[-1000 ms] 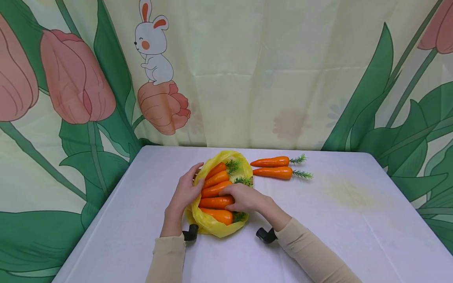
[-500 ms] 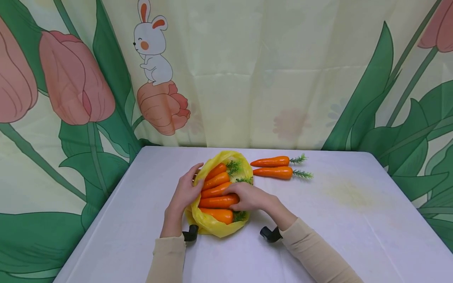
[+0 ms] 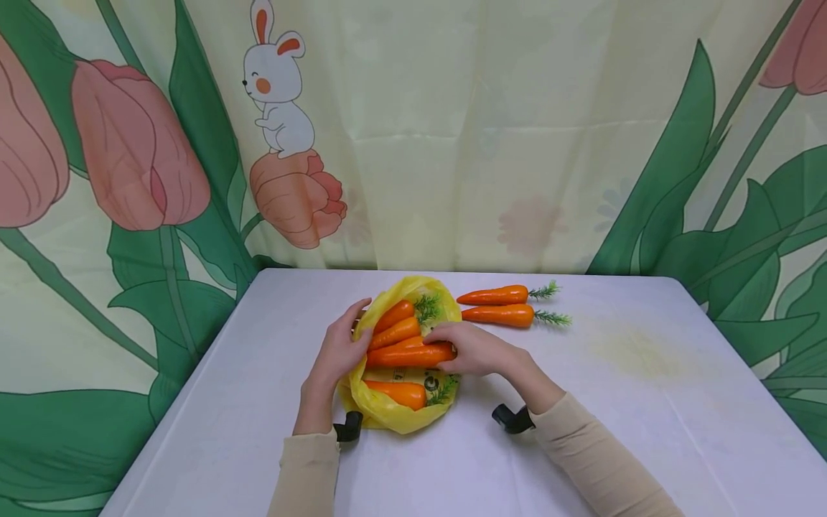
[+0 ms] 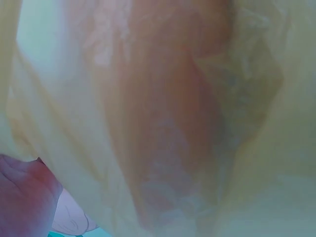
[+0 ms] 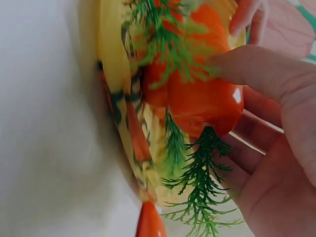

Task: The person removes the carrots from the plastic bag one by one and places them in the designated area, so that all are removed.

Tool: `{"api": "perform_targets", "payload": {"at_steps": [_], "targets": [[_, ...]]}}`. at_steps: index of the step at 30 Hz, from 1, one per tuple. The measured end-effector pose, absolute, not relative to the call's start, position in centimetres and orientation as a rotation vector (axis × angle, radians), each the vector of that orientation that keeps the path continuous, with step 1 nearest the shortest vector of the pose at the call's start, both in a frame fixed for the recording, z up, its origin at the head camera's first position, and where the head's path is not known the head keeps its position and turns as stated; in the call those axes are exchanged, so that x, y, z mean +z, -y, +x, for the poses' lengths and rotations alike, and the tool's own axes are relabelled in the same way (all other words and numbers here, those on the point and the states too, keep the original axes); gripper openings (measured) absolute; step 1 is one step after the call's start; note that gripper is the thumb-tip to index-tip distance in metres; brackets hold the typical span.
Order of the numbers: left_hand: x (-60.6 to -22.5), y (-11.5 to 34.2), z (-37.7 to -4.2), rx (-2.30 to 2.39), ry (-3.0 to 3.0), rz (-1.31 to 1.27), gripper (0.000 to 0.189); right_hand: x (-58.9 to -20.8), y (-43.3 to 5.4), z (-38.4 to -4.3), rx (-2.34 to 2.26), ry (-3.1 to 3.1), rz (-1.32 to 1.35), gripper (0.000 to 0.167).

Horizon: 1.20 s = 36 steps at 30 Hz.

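A yellow plastic bag (image 3: 394, 418) lies with its mouth open, several orange toy carrots with green tops inside. My left hand (image 3: 339, 348) grips its left rim, thumb at the edge and fingers round the outer side. My right hand (image 3: 474, 348) holds a carrot (image 3: 410, 355) by its thick leafy end, over the middle of the bag. Up close in the right wrist view, thumb and fingers of the right hand (image 5: 269, 123) close round this carrot (image 5: 202, 106), its green top hanging below. The left wrist view shows mostly the bag's thin film (image 4: 276, 163), with blurred orange shapes behind.
Two more carrots, one behind (image 3: 497, 295) and one in front (image 3: 504, 315), lie side by side right of the bag on the white table (image 3: 614, 416). One carrot (image 3: 397, 393) lies at the bag's near side. A printed curtain (image 3: 413, 143) hangs behind the table.
My right hand has taken hold of a carrot and shifted it up and to the right, baring printed bag lining where it lay. The left hand stays at the rim.
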State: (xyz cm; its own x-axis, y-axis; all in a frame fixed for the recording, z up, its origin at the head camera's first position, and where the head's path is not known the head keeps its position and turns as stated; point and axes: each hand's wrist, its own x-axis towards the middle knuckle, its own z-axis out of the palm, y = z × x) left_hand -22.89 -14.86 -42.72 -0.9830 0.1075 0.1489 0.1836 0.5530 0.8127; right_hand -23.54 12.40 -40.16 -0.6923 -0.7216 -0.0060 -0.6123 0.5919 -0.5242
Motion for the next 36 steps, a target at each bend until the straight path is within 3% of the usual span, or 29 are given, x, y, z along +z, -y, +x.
{"api": "perform_targets", "payload": {"at_steps": [21,36], "targets": [[-42.8,14.7,-22.9,-1.428,2.709,-0.244,0.055,-39.4,-20.4,-24.5,-0.785,-2.83,-1.004,0.04],[-42.7,14.6,-22.8,-1.427,2.689,-0.246,0.055,-41.0,-25.8,-25.3,-0.76,-2.914,-0.936,0.039]]}}
